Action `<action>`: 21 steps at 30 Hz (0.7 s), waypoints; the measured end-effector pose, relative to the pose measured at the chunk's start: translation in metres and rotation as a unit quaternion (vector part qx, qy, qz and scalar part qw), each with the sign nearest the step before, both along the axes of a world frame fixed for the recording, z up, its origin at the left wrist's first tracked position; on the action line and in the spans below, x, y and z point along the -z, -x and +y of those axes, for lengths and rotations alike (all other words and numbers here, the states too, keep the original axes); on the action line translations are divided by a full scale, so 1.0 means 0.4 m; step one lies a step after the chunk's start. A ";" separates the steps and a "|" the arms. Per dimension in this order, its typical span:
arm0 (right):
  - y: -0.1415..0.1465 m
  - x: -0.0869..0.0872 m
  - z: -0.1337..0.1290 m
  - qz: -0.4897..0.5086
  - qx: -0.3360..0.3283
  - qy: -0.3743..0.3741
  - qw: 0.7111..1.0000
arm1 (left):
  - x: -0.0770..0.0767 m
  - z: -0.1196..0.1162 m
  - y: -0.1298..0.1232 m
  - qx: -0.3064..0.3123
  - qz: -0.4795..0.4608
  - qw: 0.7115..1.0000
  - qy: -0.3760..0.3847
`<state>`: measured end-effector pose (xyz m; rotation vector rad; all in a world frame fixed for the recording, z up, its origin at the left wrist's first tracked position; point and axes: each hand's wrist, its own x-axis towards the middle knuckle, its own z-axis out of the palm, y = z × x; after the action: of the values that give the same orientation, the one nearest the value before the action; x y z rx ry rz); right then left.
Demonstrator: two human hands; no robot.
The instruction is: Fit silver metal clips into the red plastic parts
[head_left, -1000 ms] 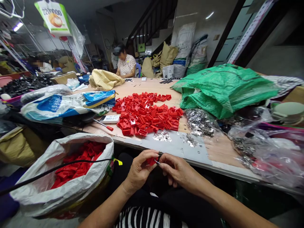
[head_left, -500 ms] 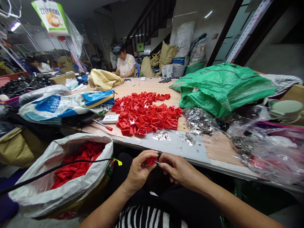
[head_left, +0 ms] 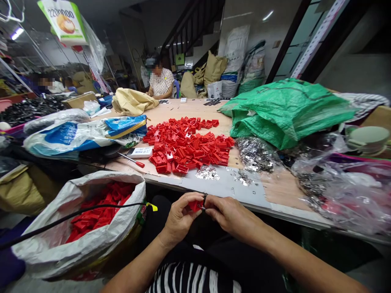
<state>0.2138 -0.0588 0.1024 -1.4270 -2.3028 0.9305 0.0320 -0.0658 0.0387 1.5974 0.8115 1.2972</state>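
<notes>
My left hand (head_left: 179,217) is closed, its thumb and fingers pinching a small red plastic piece (head_left: 194,205) above my lap, in front of the table edge. My right hand (head_left: 224,211) meets it from the right with fingers pinched. At its fingertips a small shiny metal piece (head_left: 201,208) touches the red piece; its exact shape is hidden. On the table lies a heap of similar red plastic pieces (head_left: 189,150). Nearer to me, small flat metal pieces (head_left: 207,173) are spread over a grey sheet (head_left: 226,185).
An open white sack (head_left: 36,248) of red pieces stands at my left, a black cable (head_left: 76,212) crossing it. A red-handled screwdriver (head_left: 139,164), a green bag (head_left: 284,110) and a clear bag of metal pieces (head_left: 258,154) lie on the table. A person (head_left: 161,83) sits opposite.
My right fingers have shifted slightly against the red piece, with the metal piece still at their tips. The left hand stays almost in place, and the table looks the same.
</notes>
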 end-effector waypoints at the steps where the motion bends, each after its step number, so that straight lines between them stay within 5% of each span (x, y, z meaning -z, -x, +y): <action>1: -0.001 0.000 0.000 0.017 0.005 0.020 1.000 | 0.000 0.001 0.001 -0.002 -0.002 1.000 -0.001; 5: -0.007 0.005 -0.003 0.079 0.027 0.110 0.990 | 0.003 0.002 0.004 -0.009 -0.004 1.000 -0.004; 12: 0.000 0.025 -0.003 0.109 0.034 0.148 0.982 | 0.001 0.000 0.001 -0.013 -0.004 0.999 -0.030; 21: 0.000 0.047 -0.008 0.105 0.040 0.110 0.988 | 0.001 -0.007 -0.002 -0.019 0.002 0.999 -0.035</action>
<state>0.2139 -0.0618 0.0837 -1.4167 -2.0264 1.2767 0.0327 -0.0685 0.0383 1.6471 0.8095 1.3635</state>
